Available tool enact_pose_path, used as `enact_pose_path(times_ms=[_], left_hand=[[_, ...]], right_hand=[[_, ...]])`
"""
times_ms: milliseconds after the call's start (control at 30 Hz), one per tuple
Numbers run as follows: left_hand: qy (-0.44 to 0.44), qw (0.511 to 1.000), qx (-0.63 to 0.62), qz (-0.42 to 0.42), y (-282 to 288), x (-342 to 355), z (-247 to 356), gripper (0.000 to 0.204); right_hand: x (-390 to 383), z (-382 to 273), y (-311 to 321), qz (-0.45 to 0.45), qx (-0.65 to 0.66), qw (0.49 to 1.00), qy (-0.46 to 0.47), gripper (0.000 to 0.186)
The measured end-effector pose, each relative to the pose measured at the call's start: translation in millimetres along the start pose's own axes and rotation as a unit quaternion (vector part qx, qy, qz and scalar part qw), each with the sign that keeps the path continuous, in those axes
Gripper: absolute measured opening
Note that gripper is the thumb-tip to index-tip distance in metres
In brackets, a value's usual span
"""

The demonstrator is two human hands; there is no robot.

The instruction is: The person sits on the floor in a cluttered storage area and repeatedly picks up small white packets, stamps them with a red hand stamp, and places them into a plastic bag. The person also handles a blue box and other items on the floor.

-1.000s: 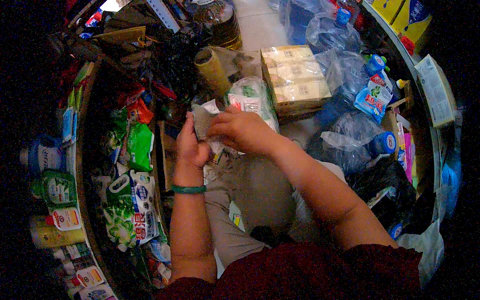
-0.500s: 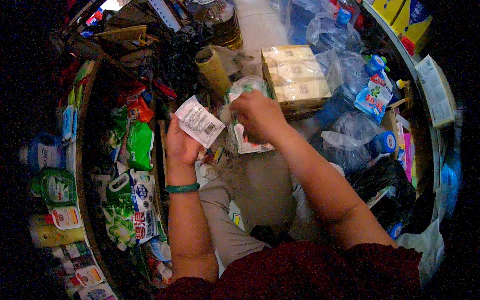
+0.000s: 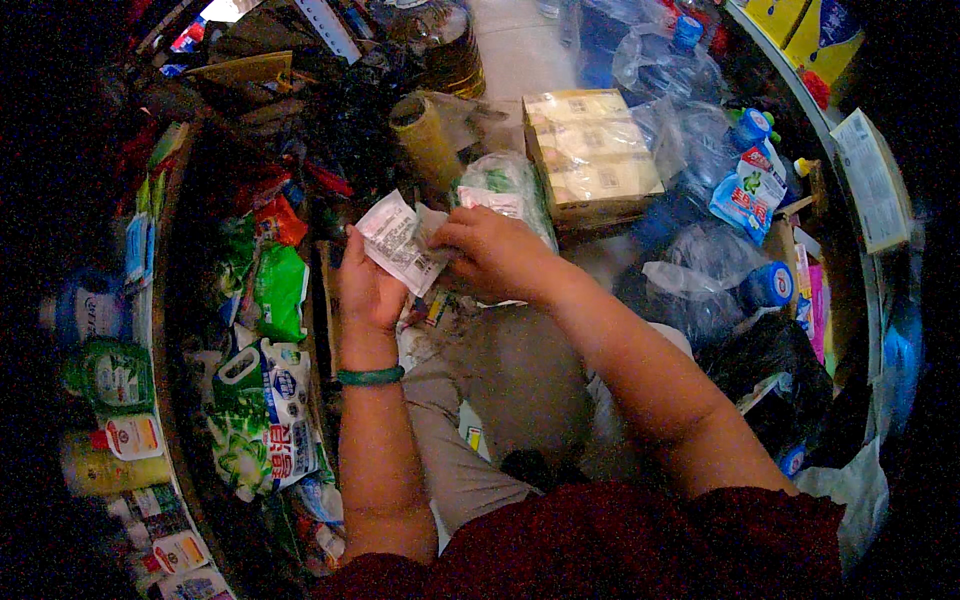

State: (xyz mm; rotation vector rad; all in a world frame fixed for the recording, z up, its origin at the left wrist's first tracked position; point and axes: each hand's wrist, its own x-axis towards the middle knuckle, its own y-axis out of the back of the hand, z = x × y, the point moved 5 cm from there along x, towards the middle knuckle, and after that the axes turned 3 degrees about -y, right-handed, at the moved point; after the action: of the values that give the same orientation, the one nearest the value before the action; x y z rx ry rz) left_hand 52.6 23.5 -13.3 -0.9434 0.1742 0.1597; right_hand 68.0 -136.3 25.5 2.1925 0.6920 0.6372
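Note:
My left hand [image 3: 370, 280], with a green band at the wrist, holds a flat white packet [image 3: 397, 242] with small printing and a barcode. My right hand [image 3: 495, 250] has its fingers closed on a pale grey, cloth-like piece [image 3: 430, 218] against the packet's right edge; its exact shape is unclear. Just beyond the hands lies a clear plastic bag [image 3: 490, 175] with white and green packets inside, partly hidden by my right hand.
A wrapped stack of cream boxes [image 3: 590, 140] and yellow roll [image 3: 420, 130] lie ahead. Large water bottles [image 3: 720, 260] and bags crowd the right. Left are green packages [image 3: 280, 295] and a shelf of bottles [image 3: 110, 375]. My legs show below.
My left hand moved slightly leftward and the white packet came into view, label up. My right hand swung away from it with the grey piece, then returned to the packet's edge.

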Motion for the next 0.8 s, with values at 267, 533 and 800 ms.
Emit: enact_pose_path(times_ms=[267,533,800], left_hand=[[-0.044,0.998,-0.029,0.041,-2.0,-2.8,12.2,0.051],[-0.029,0.998,0.026,0.055,-3.8,3.8,-7.8,0.052],[-0.065,0.996,-0.055,0.033,4.9,5.0,11.3,0.052]], right_hand=[[-5.7,21.2,11.6,-0.049,-0.077,0.975,-0.204,0.023],[1.0,-17.7,11.1,0.087,0.059,0.993,0.049,0.024],[-6.8,19.0,-2.8,-0.126,-0.106,0.972,-0.166,0.025]])
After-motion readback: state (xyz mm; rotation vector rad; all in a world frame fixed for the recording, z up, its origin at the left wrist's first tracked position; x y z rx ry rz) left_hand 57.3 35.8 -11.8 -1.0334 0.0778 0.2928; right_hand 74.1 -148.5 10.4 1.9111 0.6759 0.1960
